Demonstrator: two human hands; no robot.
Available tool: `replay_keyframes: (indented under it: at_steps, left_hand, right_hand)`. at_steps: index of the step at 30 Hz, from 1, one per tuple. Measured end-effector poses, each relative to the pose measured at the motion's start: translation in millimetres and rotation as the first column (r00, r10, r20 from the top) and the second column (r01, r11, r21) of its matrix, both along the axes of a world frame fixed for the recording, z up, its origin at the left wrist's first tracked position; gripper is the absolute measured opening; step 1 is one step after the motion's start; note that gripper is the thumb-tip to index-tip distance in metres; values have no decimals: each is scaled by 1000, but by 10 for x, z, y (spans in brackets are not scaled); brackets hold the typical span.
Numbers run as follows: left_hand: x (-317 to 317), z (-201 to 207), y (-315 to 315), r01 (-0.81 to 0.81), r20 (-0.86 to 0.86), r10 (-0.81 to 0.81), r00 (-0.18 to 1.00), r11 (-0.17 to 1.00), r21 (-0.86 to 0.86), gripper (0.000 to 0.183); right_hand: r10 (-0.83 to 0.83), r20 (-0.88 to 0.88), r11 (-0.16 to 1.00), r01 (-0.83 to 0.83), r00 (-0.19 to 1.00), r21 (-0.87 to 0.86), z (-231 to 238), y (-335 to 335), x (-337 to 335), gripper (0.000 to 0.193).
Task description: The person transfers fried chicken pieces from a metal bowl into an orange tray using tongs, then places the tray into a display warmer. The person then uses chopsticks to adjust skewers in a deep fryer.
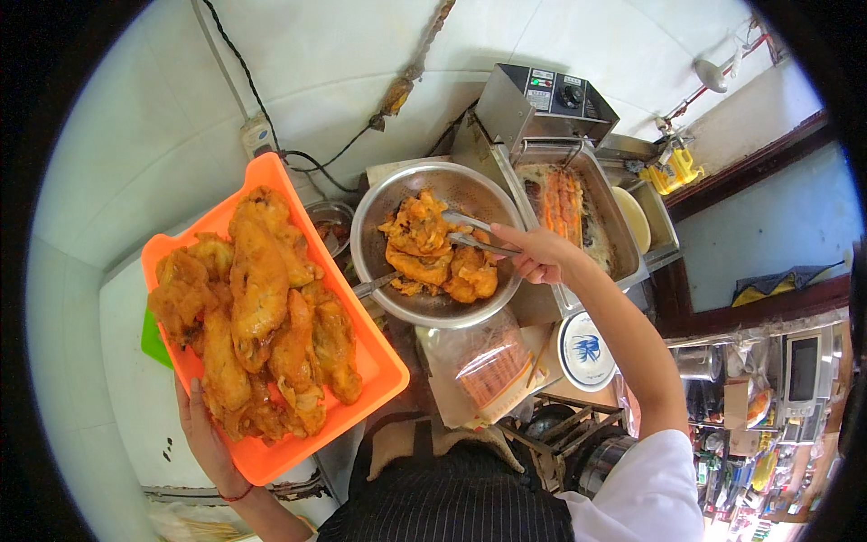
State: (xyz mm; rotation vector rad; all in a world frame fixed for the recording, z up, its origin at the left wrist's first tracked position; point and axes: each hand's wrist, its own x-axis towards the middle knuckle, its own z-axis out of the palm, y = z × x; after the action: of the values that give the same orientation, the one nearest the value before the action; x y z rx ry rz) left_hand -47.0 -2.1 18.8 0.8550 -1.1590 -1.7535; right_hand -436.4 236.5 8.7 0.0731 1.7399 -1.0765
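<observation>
Near left, left hand (208, 441) gripping orange tray (384, 381), chicken (257, 298) heaped; right hand (538, 255) gripping tongs (473, 222) over colander (368, 248), few pieces (471, 273) inside; transfer seemingly partway.

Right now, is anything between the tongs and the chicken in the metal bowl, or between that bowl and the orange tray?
Nothing visible separates the tongs from the chicken; their tips reach it. Toward the orange tray, a metal utensil crosses the left rim of the metal bowl.

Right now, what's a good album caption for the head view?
Left hand holds a tray of chicken; right hand holds tongs at more in a big bowl.
</observation>
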Motion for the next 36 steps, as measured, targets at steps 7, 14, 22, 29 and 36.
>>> replay_keyframes:
  at_steps: [7, 14, 22, 29, 36]
  left_hand:
    - [-152, 24, -26, 84, -76, -83, 994, 996, 13, 44]
    - [-267, -11, -88, 96, -109, -94, 990, 995, 12, 44]
    - [-377, -20, -128, 72, -38, -71, 997, 997, 21, 45]
    - [-400, -54, -153, 65, -74, -61, 995, 997, 51, 45]
    - [-360, -73, -174, 54, -110, -45, 993, 995, 83, 43]
  right_hand:
    - [-2, 189, 999, 9, 982, -38, 16, -53, -41, 57]
    - [59, 18, 998, -58, 998, -27, -21, -162, 7, 53]
    - [22, -212, 996, -40, 977, -81, -124, -299, 153, 49]
    - [138, -581, 988, -155, 802, 21, -245, -542, 227, 46]
    - [100, -444, 989, -140, 890, -58, -247, -481, 193, 43]
